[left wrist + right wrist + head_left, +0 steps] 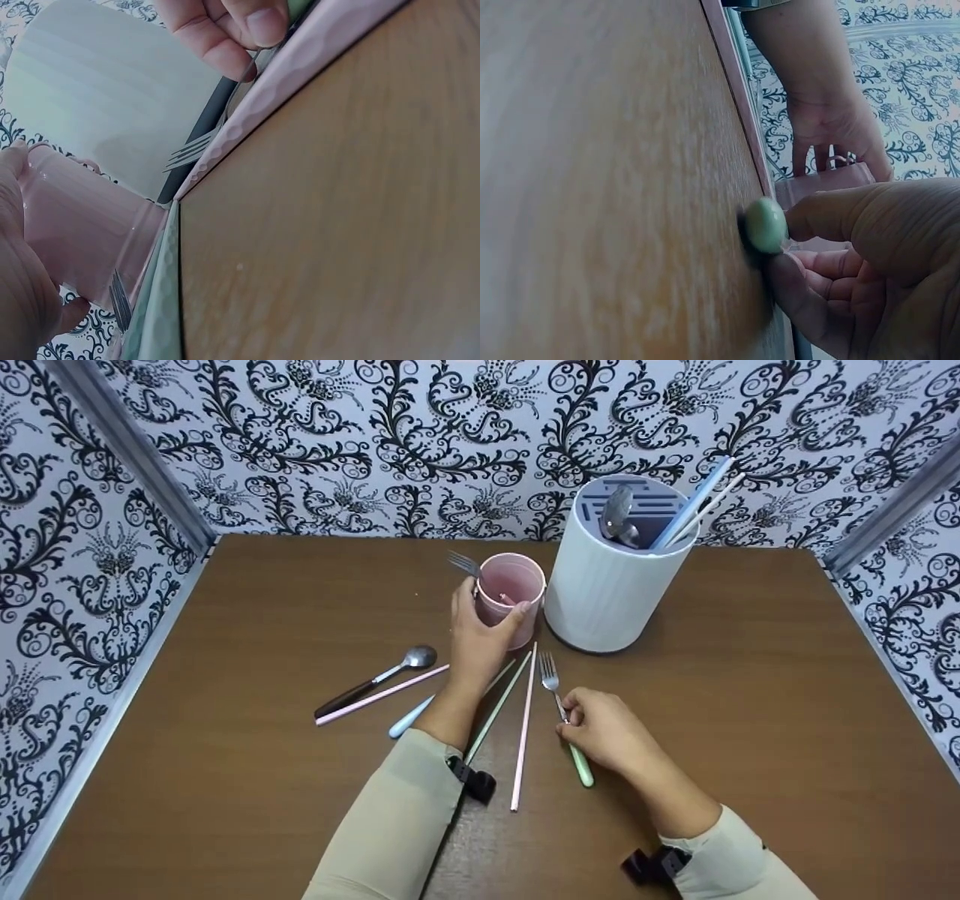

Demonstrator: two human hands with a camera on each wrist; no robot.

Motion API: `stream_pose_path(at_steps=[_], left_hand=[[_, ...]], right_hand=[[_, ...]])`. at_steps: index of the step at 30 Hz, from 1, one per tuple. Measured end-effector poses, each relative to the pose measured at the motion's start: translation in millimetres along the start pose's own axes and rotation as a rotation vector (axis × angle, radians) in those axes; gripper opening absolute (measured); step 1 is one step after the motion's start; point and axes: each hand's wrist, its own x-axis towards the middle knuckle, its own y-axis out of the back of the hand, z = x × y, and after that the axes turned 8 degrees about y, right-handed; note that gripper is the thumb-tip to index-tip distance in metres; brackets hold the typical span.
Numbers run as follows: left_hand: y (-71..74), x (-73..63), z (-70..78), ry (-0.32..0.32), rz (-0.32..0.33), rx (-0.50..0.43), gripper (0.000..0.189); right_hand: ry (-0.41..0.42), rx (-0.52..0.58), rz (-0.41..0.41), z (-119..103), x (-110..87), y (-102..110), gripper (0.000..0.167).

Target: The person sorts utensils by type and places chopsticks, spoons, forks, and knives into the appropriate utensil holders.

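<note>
A pink cup (525,631) is standing near the back edge of the surface (787,675), mouth up, and the left hand (480,649) is holding it with its fingers wrapped round the side. Inside the cup, a metal fork (465,562) is poking out toward the left edge, and a small pink tip (507,599) is showing.

Next to the cup, toward the back right corner, a big white utensil holder (611,600) is standing. Two spoons (617,510) are sticking up from it, and blue and white chopsticks (694,502) are leaning out toward the right edge.

The right hand (604,727) is pinching a green-handled fork (581,765), whose prongs are pointing toward the back edge. A pink chopstick (525,727) and green chopsticks (498,709) are lying between the two hands. Closer to the left edge, a brown-handled spoon (367,685), another pink chopstick (382,694) and a blue handle (412,717) are lying.

The left wrist view is showing more fork prongs (120,302) just beside the cup, which the left arm is hiding from the head view. The right wrist view is showing the round end of the green handle; I cannot tell if it is touching the surface.
</note>
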Motion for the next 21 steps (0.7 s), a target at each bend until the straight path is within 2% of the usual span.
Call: stream_pose_path(at_steps=[6, 10, 16, 21], left_hand=[[-0.8, 0.8, 0.3, -0.009, 0.005, 0.001, 0.086], [-0.5, 0.9, 0.5, -0.012, 0.003, -0.001, 0.086], [-1.2, 2.3, -0.8, -0.025, 0.001, 0.004, 0.085], [-1.2, 2.0, -2.8, -0.026, 0.003, 0.009, 0.085]], right_hand=[[-0.029, -0.047, -0.003, 0, -0.4, 2, 0.015], [-0.034, -0.038, -0.009, 0, -0.1, 4, 0.016], [-0.004, 0.027, 0.005, 0, -0.4, 10, 0.018], [0.007, 0.140, 0.042, 0, -1.6, 18, 0.017]])
